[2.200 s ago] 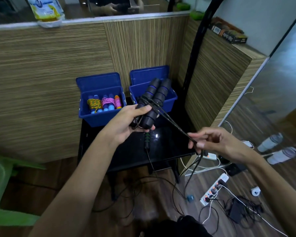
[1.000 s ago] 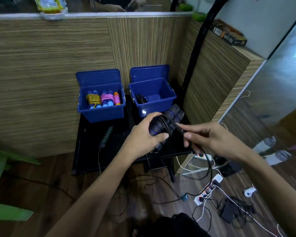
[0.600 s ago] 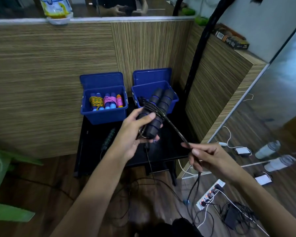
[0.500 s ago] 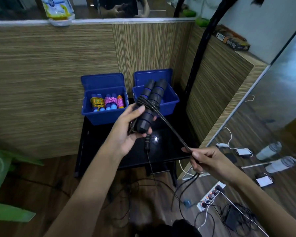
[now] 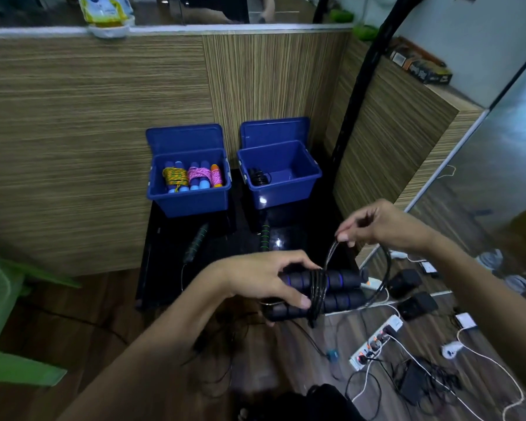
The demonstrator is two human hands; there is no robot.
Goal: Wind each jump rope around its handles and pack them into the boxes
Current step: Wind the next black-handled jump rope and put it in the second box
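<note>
Handles (image 5: 331, 291) of a black jump rope with blue rings lie side by side, horizontal, low and centre-right in the frame, clasped at their left ends by the left hand (image 5: 261, 281), fingers curled over the top, thumb underneath. Several turns of black cord (image 5: 316, 288) already wrap round the middle of the pair. Right hand (image 5: 377, 226), higher and to the right, pinches a loop of that cord between thumb and fingertips; the loop rises from the wraps, and more cord hangs in a curve down past the handles' right ends.

Behind, on a black surface (image 5: 170, 268), two open blue boxes stand side by side against a wood-grain wall. Left box (image 5: 189, 202) holds wound ropes with blue handles, one bundle yellow, one pink, one orange. Right box (image 5: 281, 192) holds one dark coiled bundle in its left corner. Two green-ringed black handles (image 5: 264, 237) lie loose on the surface in front of the boxes, well apart.

Floor at lower right: power strip (image 5: 377, 341), tangled cables and adapters. Green plastic chair (image 5: 6, 299) at left edge.
</note>
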